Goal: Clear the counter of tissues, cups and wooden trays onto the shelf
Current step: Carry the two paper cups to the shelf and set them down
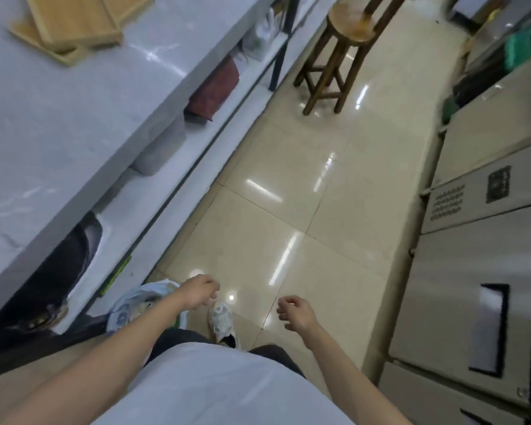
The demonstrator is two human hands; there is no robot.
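Two wooden trays (74,23) lie stacked crookedly at the far end of the white marble counter (52,142) on my left. Under the counter runs a white shelf (196,139) holding a dark red pack (218,84), a grey box (163,148) and a white bag (262,35). My left hand (198,291) hangs low over the floor with fingers loosely curled and holds nothing. My right hand (295,311) is beside it, also loosely curled and holding nothing. Both hands are far from the trays. No cups or tissues are visible on the counter.
A wooden stool (347,35) stands in the aisle ahead. Steel cabinets (472,271) line the right side. A bin lined with a plastic bag (141,305) sits by my left foot. A dark round pot (62,271) sits on the shelf's near end. Glossy beige tiles cover the floor.
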